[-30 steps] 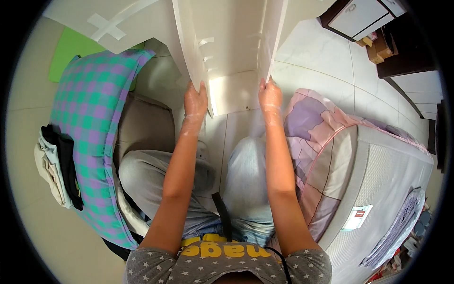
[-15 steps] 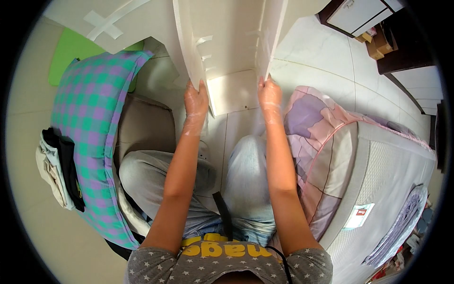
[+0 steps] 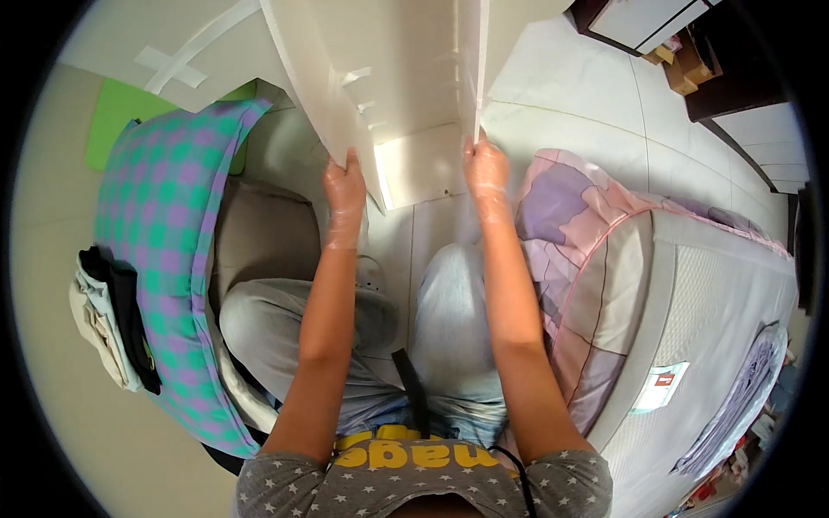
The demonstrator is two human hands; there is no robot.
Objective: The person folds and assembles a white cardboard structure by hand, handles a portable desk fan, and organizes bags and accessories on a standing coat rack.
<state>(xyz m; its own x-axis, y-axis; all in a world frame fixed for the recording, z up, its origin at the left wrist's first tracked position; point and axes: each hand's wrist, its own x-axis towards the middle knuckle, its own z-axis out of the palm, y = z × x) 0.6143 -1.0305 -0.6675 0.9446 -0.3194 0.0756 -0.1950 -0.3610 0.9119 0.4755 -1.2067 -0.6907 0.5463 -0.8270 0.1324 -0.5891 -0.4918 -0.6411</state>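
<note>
A tall white board structure [image 3: 393, 60] stands before me, with two side panels and a small bottom panel [image 3: 421, 166] near the floor. Strips of tape show on its inner faces and a taped cross [image 3: 173, 67] on the outer left board. My left hand [image 3: 345, 187], in a clear plastic glove, is closed on the near edge of the left side panel [image 3: 313, 99]. Likewise gloved, my right hand [image 3: 485, 168] pinches the near edge of the right side panel [image 3: 470, 69]. Both thumbs point up along the boards.
A green and purple checked cushion [image 3: 164, 233] lies at left beside a brown padded seat [image 3: 263, 229] and folded clothes [image 3: 108, 319]. At right are a pink and purple quilt [image 3: 561, 207] and a grey mesh-sided bundle [image 3: 691, 319]. Cabinets [image 3: 648, 22] stand far right.
The white board structure has shifted left at the top and now leans that way. Both my hands moved slightly left with the side panels, still gripping them.
</note>
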